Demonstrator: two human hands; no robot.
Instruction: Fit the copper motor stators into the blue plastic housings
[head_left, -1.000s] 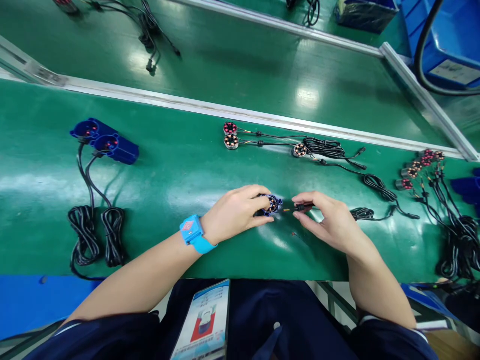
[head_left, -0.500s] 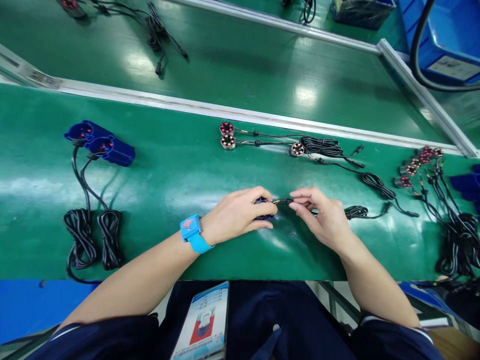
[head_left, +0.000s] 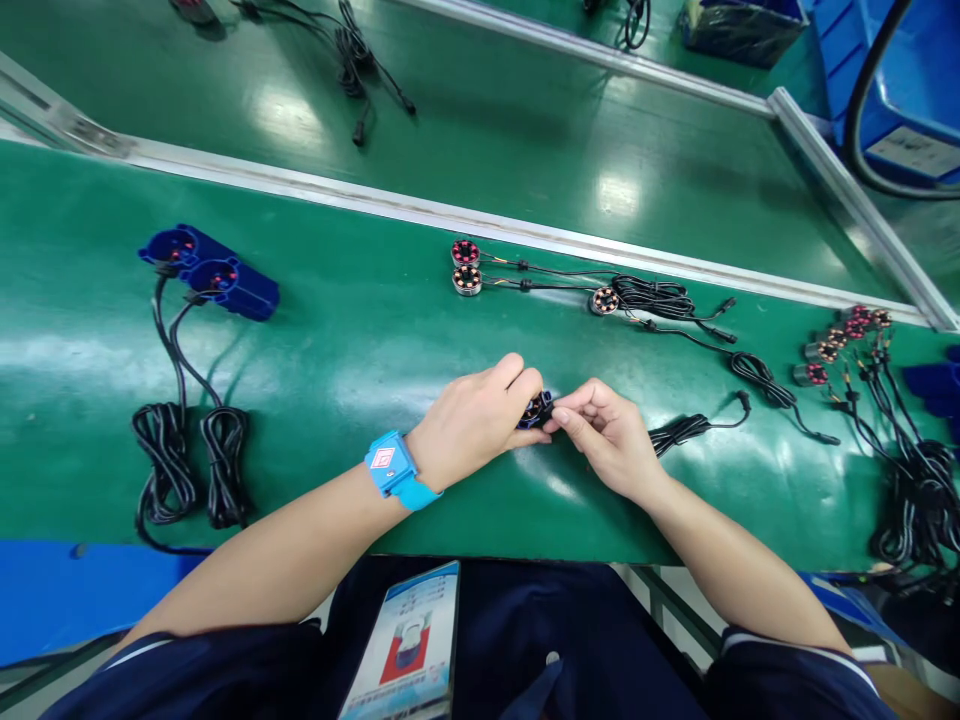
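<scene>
My left hand (head_left: pixel 474 418), with a blue wrist strap (head_left: pixel 395 468), is closed around a small blue housing with a round coil part (head_left: pixel 536 410) inside it. My right hand (head_left: pixel 604 433) pinches the black cable end right against that housing, fingertips touching the left hand. The cable's black coiled bundle (head_left: pixel 679 432) trails to the right on the green mat.
Two blue housings with coiled cables (head_left: pixel 211 281) lie at the left. Three loose coil parts with cables (head_left: pixel 466 268) sit beyond my hands. Several more coil parts and cable bundles (head_left: pixel 840 338) crowd the right edge. A metal rail (head_left: pixel 525 232) borders the mat's far side.
My right hand has moved left, bringing the cable end up against the housing; the gap with bare wires has closed. The coiled cable bundle has slid left with it.
</scene>
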